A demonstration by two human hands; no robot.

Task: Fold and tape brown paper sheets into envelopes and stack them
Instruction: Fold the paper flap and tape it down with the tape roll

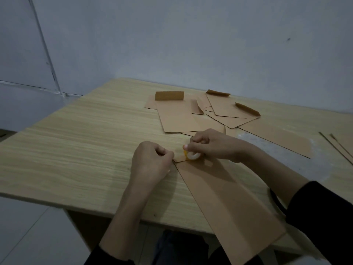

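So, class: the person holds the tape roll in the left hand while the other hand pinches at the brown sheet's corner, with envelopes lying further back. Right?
Not quite. The head view shows the tape roll in the right hand; the left hand pinches at the brown sheet corner. The envelopes do lie further back.

Single head-worn view, wide-angle. Looks forward and down from above near edge of tabletop (76,150); tilted, so tabletop runs diagonally across frame. Close range: left hand (152,163) and right hand (212,144) sit at frame centre, forearms entering from bottom. Wall (191,44) fills upper half; floor (28,236) shows lower left.
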